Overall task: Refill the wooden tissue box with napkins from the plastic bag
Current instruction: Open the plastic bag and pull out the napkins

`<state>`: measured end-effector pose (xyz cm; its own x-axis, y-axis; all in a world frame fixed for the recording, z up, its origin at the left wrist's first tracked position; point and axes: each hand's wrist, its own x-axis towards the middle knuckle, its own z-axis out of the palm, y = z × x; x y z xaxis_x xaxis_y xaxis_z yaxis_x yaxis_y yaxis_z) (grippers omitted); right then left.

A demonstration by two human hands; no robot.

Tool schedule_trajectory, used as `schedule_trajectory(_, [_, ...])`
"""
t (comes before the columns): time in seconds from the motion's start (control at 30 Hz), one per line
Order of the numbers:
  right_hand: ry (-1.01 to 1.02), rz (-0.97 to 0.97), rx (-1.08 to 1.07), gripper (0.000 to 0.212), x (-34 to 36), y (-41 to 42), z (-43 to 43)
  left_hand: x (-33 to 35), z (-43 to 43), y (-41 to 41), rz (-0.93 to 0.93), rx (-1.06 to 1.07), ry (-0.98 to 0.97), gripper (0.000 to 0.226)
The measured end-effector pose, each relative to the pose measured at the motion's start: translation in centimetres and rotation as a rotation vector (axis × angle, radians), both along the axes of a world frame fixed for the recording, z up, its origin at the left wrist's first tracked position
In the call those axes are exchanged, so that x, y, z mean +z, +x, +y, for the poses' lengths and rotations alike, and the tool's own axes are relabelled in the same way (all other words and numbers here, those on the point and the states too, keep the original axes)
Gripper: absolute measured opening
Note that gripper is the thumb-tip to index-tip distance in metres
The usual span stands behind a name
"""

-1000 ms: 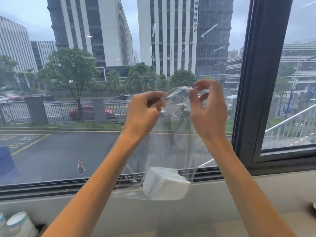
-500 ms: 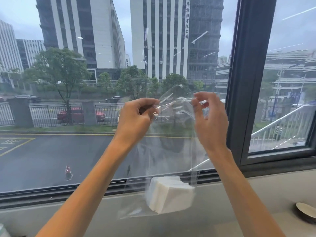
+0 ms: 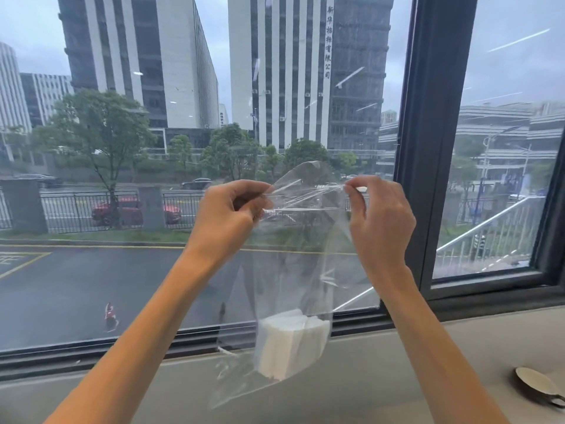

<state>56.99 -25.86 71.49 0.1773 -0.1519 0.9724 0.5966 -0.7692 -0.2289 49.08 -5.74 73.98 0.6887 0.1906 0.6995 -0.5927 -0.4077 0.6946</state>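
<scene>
I have the clear plastic bag point(image 3: 295, 264) held up in front of the window point(image 3: 428, 148), hanging free above the pale desk point(image 3: 360, 390). My left grip point(image 3: 227, 215) has its fingers curled in and pinches the bag's top edge on one side. My right grip point(image 3: 382, 221) pinches the same edge on the other side between thumb and fingertips. The film is stretched taut between them, and a loose flap of it stands up above the line of the two pinches. Inside the bag, a stack of white napkins point(image 3: 290, 344) sits at the very bottom, slumped toward the right-hand corner and tilted. Far right on the desk lies a pale shallow dish point(image 3: 533, 382), partly cut off by the frame edge.
</scene>
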Motion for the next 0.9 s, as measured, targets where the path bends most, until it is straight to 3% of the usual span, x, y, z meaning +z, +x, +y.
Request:
schedule_trajectory(0.07, [0.076,0.05,0.147,0.019,0.6,-0.5,-0.7,0.2,-0.7,-0.2,-0.025,-0.019,-0.016,0.025])
schedule_trajectory(0.13, [0.192,0.198,0.476,0.023,-0.1,-1.6,-1.0,0.5,-1.5,-0.4,-0.071,-0.036,-0.036,0.026])
schedule_trajectory(0.17, [0.21,0.244,0.542,0.03,-0.8,-1.8,-0.9,0.6,-1.7,-0.4,-0.092,-0.041,-0.04,0.026])
schedule_trajectory(0.23, [0.181,0.241,0.442,0.038,-2.5,-1.7,-0.6,0.7,-2.1,-0.5,-0.11,-0.047,-0.018,0.026])
schedule_trajectory(0.3, [0.204,0.262,0.391,0.03,-3.1,-0.8,-0.7,0.3,-2.1,-0.3,-0.096,-0.035,0.047,0.029])
schedule_trajectory(0.43, [0.398,0.488,0.795,0.013,-1.8,0.3,-2.0,-1.1,-1.2,-0.1,-0.05,-0.007,0.062,0.039])
schedule_trajectory(0.47, [0.394,0.485,0.793,0.011,-1.5,0.3,-2.2,-1.4,-1.0,0.0,-0.031,-0.021,0.051,0.04])
schedule_trajectory(0.57, [0.208,0.29,0.483,0.009,-1.8,0.4,-2.1,-2.2,-1.0,-0.1,0.004,-0.058,0.059,0.034])
schedule_trajectory(0.6, [0.164,0.287,0.52,0.016,-2.1,0.4,-2.2,-2.3,-1.0,0.0,0.0,-0.062,0.043,0.034])
schedule_trajectory(0.67, [0.115,0.475,0.775,0.039,-2.7,0.3,-3.0,-2.3,-0.7,0.2,-0.027,-0.066,-0.02,0.032])
schedule_trajectory(0.73, [-0.041,0.658,0.768,0.053,-3.7,0.7,-4.2,-2.1,-0.2,0.3,-0.048,-0.059,-0.072,0.028])
schedule_trajectory(0.83, [-0.183,0.795,0.573,0.049,-5.2,2.6,-5.2,-2.0,0.8,0.6,-0.037,-0.011,-0.098,0.028])
schedule_trajectory(0.9, [-0.133,0.928,0.715,0.048,-5.8,3.4,-5.2,-2.0,1.5,0.9,-0.02,0.033,-0.13,0.031])
